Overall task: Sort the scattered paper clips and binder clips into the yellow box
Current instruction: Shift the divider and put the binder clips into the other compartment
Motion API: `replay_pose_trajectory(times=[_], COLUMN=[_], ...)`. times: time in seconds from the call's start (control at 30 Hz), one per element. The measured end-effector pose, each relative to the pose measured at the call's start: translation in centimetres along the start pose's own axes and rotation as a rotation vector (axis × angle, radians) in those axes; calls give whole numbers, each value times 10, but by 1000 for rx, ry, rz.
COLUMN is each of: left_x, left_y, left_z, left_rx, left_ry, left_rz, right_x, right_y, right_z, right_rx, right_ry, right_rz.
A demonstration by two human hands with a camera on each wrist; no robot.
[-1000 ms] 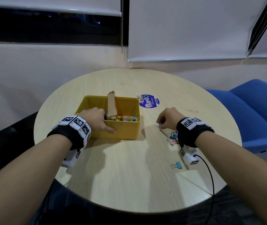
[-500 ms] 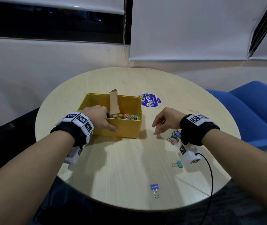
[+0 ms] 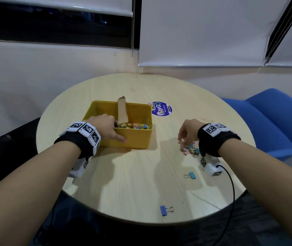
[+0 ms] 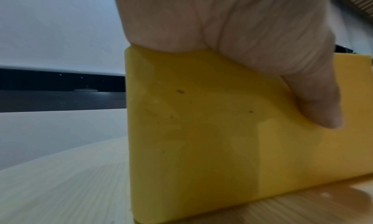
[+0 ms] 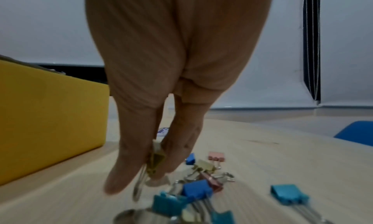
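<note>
Both hands are busy. On the left, the left hand grips the near-left corner of the yellow box, fingers hooked over the rim and thumb pressed on the outer wall, exactly as it was a second ago, so the box has stayed pinned in place. Inside it a cardboard divider stands upright, with a heap of coloured clips already lying in the right compartment.

Moving right, the change is in the right hand. A second ago it was curled low on the table; half a second ago it had lifted with the fingers pointing toward the box; now it has dropped back over the pile of binder clips just right of the box. The wrist view shows thumb and fingers pinching a gold clip, its wire handles hanging below the fingertips, just above the pile.

My reading: one drop-off has likely finished and a fresh pick is under way, so the next move should be a short carry left to the box.

Further right and nearer, a teal clip lies alone, and a blue clip sits near the table's front edge, both still to collect.
</note>
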State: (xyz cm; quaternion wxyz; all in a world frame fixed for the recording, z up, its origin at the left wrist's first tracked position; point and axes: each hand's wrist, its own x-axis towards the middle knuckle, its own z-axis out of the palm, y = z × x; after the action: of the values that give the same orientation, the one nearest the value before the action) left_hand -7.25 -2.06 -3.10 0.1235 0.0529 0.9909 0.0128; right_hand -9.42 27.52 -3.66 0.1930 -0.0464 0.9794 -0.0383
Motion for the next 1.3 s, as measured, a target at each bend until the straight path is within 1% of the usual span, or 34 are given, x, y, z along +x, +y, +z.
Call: replay_pose_trajectory(times=[0.13, 0.37, 0.47, 0.57, 0.63, 0.67, 0.77, 0.83, 0.97, 1.07, 1.17, 1.3], left_x=[1, 1, 1, -1, -2, -2, -2, -1, -3, -3, -3, -1], left_y=[0, 1, 1, 2, 2, 2, 2, 2, 2, 2, 3, 1], left_z=[0, 0, 0, -1, -1, -1, -1, -1, -2, -2, -2, -1], left_rx=[9, 1, -4, -3, 4, 6, 0, -7, -6, -5, -10, -19], left_ry=[10, 4, 3, 5, 2, 0, 2, 3, 5, -2, -6, -10], left_rz=[1, 6, -2, -3, -5, -8, -9, -8, -8, -10, -14, -14], right_x=[0, 3, 4, 2, 2, 2, 2, 3, 6, 9, 6, -3], right_y=[1, -6, -8, -6, -2, -1, 1, 0, -7, -9, -14, -38], right_z=[7, 9, 11, 10, 6, 4, 4, 8, 11, 11, -1, -36], right_rx=[-31, -35, 2, 76, 92, 86, -22, -64, -93, -130, -78, 73], right_ry=[-85, -52, 1, 128, 191, 198, 113, 48, 30, 32, 138, 390], right_rz=[-16, -73, -98, -135, -128, -114, -69, -69, -107, -95, -122, -229])
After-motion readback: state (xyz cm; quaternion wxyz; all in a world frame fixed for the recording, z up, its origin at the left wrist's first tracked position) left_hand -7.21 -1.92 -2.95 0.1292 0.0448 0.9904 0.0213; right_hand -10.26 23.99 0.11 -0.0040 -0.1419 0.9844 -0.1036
